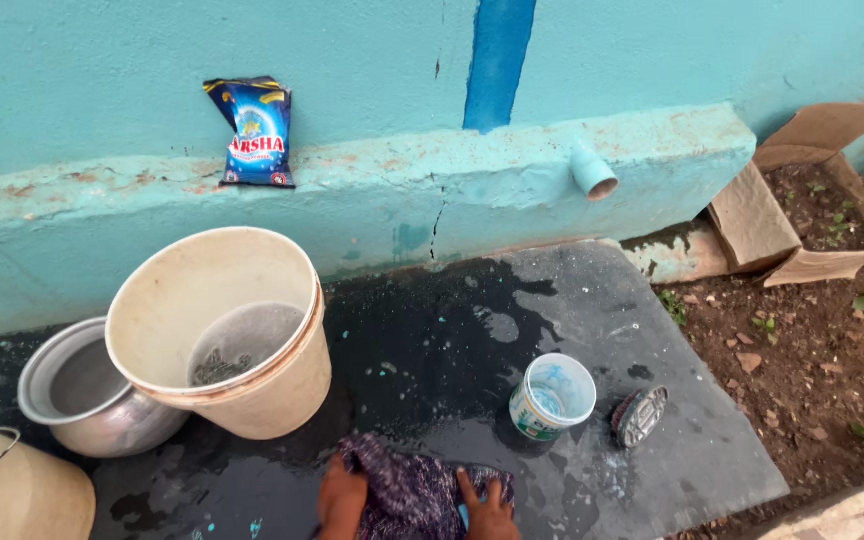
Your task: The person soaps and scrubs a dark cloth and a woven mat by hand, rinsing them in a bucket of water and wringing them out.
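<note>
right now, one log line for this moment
left hand: on purple cloth | right hand: on cloth | surface: wet dark slab | nearby: small cup, brush, cream bucket

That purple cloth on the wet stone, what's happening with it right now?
A person is pressing a purple cloth against a wet dark slab with both bare hands, the left hand on one end and the right hand on the other. Just beyond the cloth stand a small white tub and a scrub brush. A big cream bucket and a metal pot sit to the left. A blue packet rests on the ledge by the wall.
</note>
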